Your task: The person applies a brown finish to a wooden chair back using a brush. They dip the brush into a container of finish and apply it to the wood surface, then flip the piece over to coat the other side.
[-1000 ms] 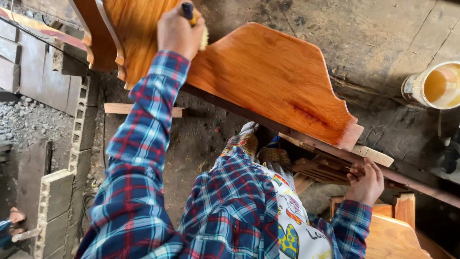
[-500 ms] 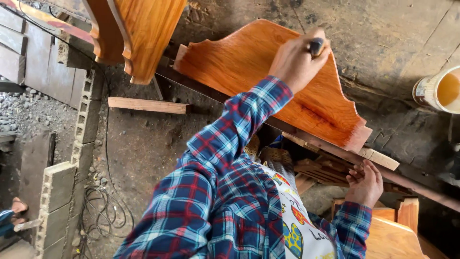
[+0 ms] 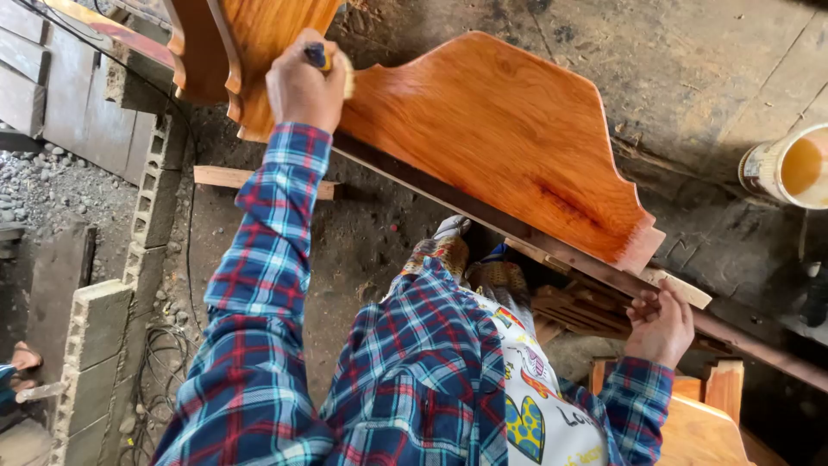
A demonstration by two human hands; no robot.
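My left hand (image 3: 304,86) is closed around a brush with a dark handle (image 3: 317,55), pressed to the left end of a curved, glossy orange wooden panel (image 3: 509,138). The panel lies tilted across a dark rail (image 3: 750,341) above the dirt floor. My right hand (image 3: 660,326) rests on a pale wood strip (image 3: 681,289) at the panel's lower right corner, fingers curled over it. Both arms wear a blue and red plaid sleeve. A foot in a patterned sandal (image 3: 448,250) shows under the panel.
A second orange wooden piece (image 3: 259,34) stands at the top left. A bucket of amber liquid (image 3: 793,168) sits at the right edge. Concrete blocks (image 3: 95,328) line the left, with a loose slat (image 3: 224,177), coiled cable (image 3: 159,362), and unfinished wood (image 3: 699,423) at bottom right.
My left hand with the brush swept from the panel's left end to its upper middle, then back to the left end. My right hand stayed on the strip.
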